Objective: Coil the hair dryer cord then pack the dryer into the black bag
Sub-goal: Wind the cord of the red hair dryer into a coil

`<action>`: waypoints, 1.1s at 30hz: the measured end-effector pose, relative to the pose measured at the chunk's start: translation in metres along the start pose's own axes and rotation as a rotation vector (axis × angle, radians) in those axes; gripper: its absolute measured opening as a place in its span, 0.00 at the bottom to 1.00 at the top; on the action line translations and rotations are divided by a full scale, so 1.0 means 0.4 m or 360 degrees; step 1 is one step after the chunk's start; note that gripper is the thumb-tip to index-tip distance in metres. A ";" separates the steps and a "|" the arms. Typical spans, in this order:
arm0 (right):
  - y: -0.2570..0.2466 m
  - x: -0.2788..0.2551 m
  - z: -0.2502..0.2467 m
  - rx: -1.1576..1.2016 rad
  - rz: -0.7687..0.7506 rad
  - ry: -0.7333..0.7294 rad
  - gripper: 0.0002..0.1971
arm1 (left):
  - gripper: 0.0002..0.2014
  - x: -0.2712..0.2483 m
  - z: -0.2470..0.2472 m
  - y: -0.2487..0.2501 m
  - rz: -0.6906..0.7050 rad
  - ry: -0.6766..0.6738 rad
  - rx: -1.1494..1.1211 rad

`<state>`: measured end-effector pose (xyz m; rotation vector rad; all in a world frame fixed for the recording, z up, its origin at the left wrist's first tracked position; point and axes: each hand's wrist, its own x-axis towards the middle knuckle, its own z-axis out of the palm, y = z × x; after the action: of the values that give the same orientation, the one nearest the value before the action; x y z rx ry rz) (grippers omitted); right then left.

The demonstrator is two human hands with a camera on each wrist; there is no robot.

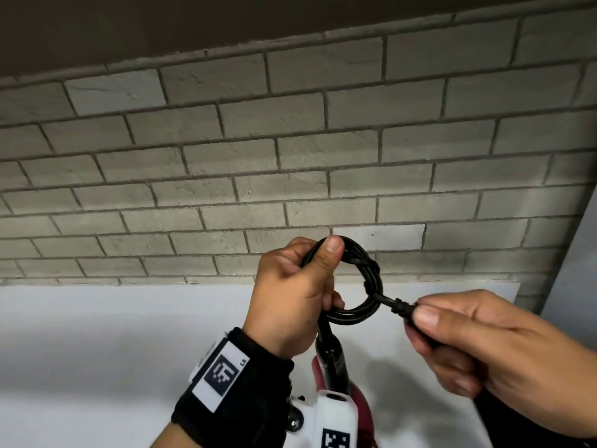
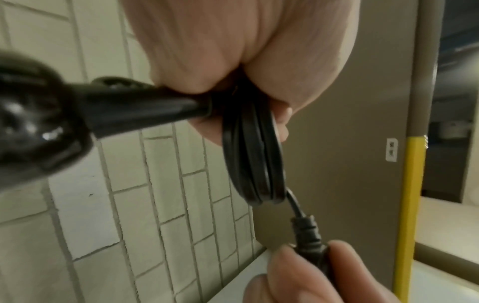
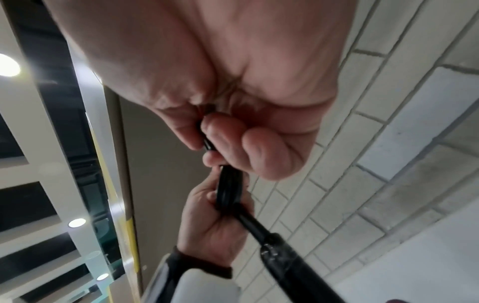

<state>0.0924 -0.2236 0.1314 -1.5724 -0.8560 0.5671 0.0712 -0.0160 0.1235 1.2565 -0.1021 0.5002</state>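
The left hand [image 1: 290, 295] is holding the black cord [image 1: 371, 286], which is wound into a small round ring of a few loops; the thumb is pressing on the top of the ring and the fingers are curling through its middle; the ring is being held up in the air in front of a grey brick wall [image 1: 258, 140], above a white table [image 1: 97, 350]; the right hand [image 1: 478, 344] is sitting just beside the ring, and its thumb and fingers are pinching the plug end [image 1: 402, 308] that is sticking out from the ring's right side; the two hands are close together but are not touching; the hair dryer [image 2: 39, 127] is hanging from the cord under the left hand, with its black handle pointing up to the ring; the black bag is not showing in any view; a black wrist band [image 1: 232, 392] with a white tag is going round the left wrist
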 end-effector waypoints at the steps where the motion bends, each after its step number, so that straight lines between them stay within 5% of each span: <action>1: 0.010 -0.006 -0.012 -0.0136 -0.0052 0.0006 0.22 | 0.15 -0.003 0.007 0.001 -0.0005 -0.0013 -0.0019; 4: 0.037 0.001 -0.035 -0.0667 -0.0158 0.0105 0.24 | 0.13 -0.007 0.034 -0.003 -0.0069 -0.0058 -0.0110; 8: 0.068 0.042 -0.031 -0.1086 -0.0110 0.0249 0.12 | 0.10 -0.010 0.060 -0.018 -0.0105 -0.0056 -0.0152; 11: 0.092 0.078 -0.015 -0.0960 -0.0049 0.0411 0.07 | 0.12 -0.013 0.071 -0.025 -0.0107 -0.0047 -0.0161; 17: 0.108 0.110 0.039 -0.0333 0.0053 0.0737 0.14 | 0.13 -0.003 0.072 -0.035 -0.0132 0.0108 -0.0136; 20: 0.115 0.114 0.046 -0.0398 0.0007 0.0652 0.06 | 0.11 0.005 0.061 -0.044 -0.0161 0.0235 -0.0165; 24: 0.114 0.102 0.016 -0.0147 -0.0053 0.0538 0.16 | 0.11 0.009 0.052 -0.050 -0.0156 0.0290 -0.0211; 29: 0.155 0.105 0.009 0.0199 0.0034 0.0480 0.21 | 0.11 -0.004 0.063 -0.072 -0.0206 0.0143 -0.0234; 33: 0.173 0.087 0.011 0.0490 0.0051 0.0086 0.29 | 0.24 -0.015 0.052 -0.097 -0.0306 -0.0027 -0.0154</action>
<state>0.1246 -0.1958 0.0666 -1.3161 -0.6680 0.6439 0.0861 -0.0455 0.0939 1.1623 -0.0193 0.3148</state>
